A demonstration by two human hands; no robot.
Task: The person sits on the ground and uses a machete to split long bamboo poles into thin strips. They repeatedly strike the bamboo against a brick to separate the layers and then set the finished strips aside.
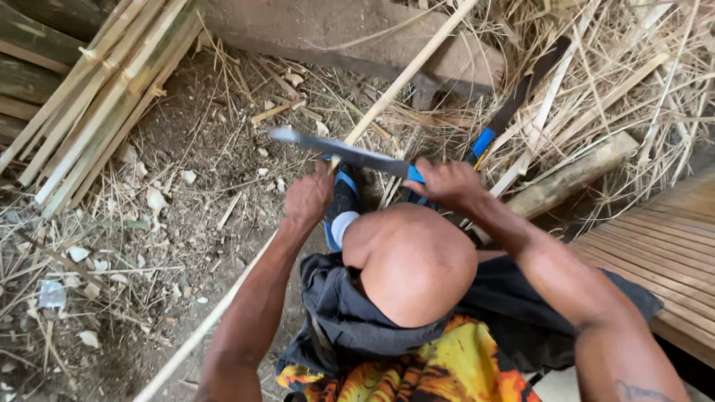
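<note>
My right hand point(445, 183) grips the blue handle of a long knife point(342, 150), its blade pointing left. My left hand point(308, 196) is closed around a long thin bamboo strip point(406, 74) that runs from the upper middle down to the lower left. The blade meets the strip just above my left hand. My bare knee point(413, 260) sits right below both hands, with a blue and white sandal point(342, 212) beside it.
A bundle of split bamboo strips point(104, 89) leans at the upper left. A second blue-handled knife point(514, 104) lies in a heap of shavings at the upper right, near a short log point(573, 175). Slatted wooden boards point(663, 246) are at the right. A stone block point(350, 33) sits ahead.
</note>
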